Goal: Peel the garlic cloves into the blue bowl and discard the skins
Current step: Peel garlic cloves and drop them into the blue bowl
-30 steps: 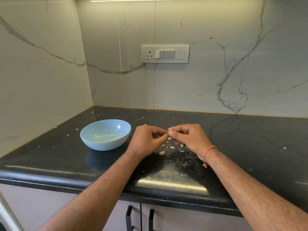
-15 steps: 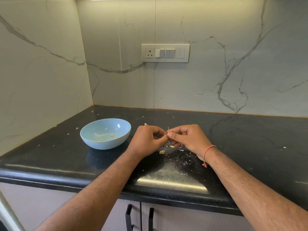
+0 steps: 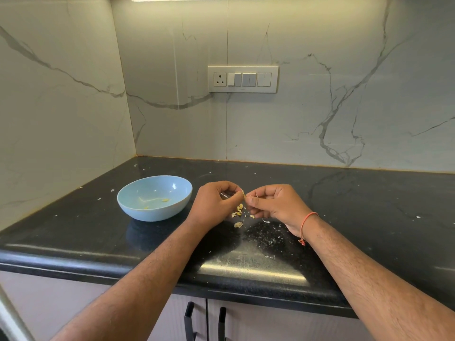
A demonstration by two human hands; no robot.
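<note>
Pinching one small garlic clove [image 3: 243, 193] between them, the left hand [image 3: 216, 203] and right hand [image 3: 277, 207] meet fingertip to fingertip above the black countertop [image 3: 357, 207], fingers of both curled in around it; the clove itself is mostly hidden, only a pale sliver showing. Directly below, at 6 o'clock from the fingertips, a loose scatter of skins [image 3: 238, 212] lies on the counter, too small to count surely. One blue bowl [image 3: 154, 198] sits at 9 o'clock from the left hand, just beside it, with two peeled cloves [image 3: 165, 200] inside. Bare dark counter stretches toward 3 o'clock of the right hand; the rounded front edge runs at 6 o'clock, marble walls [image 3: 320, 114] at 12 and 9.
</note>
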